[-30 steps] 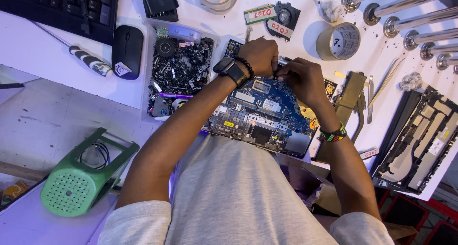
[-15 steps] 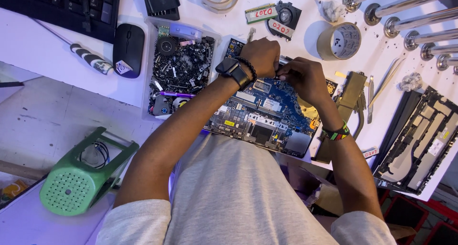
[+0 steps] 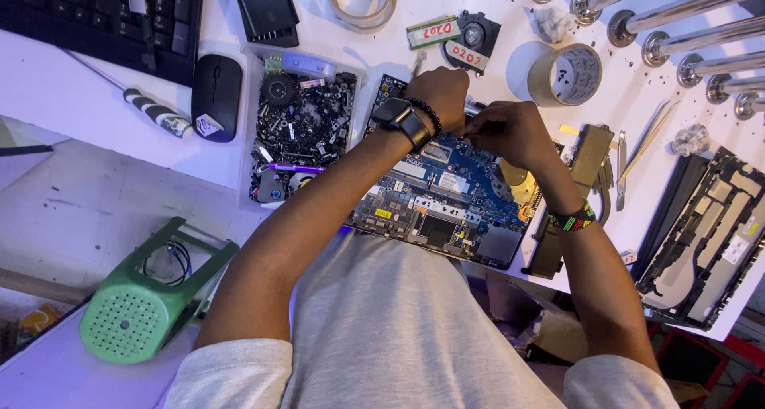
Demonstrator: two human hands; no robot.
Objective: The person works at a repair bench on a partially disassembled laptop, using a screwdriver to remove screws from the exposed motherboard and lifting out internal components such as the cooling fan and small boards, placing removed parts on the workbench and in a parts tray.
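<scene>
Directly below the camera, a blue laptop circuit board point(image 3: 446, 202) lies bare on the white bench point(image 3: 80, 82), its long axis running from upper left, by the parts tray, down to lower right at the bench's near edge. Both hands meet over its far edge. Left hand point(image 3: 441, 93), with a dark watch and bead bracelet at the wrist, is curled closed, knuckles up, fingers tucked under; what it pinches cannot be told, though a slim metal shaft point(image 3: 475, 106) shows just between the two hands. Right hand point(image 3: 510, 134) is also closed, fingers bunched toward the left hand and touching or nearly touching it; its grip is hidden too. Work point sits at the board's upper middle, so the board stretches toward the body from the hands, not away. Left hand is a shade farther up the board; right hand lies nearer the gold-coloured patch point(image 3: 518, 182) at the board's right side. Clear tray of dark screws and small parts point(image 3: 299, 126) sits just left of the board, tape roll point(image 3: 567, 74) off to the upper right.
</scene>
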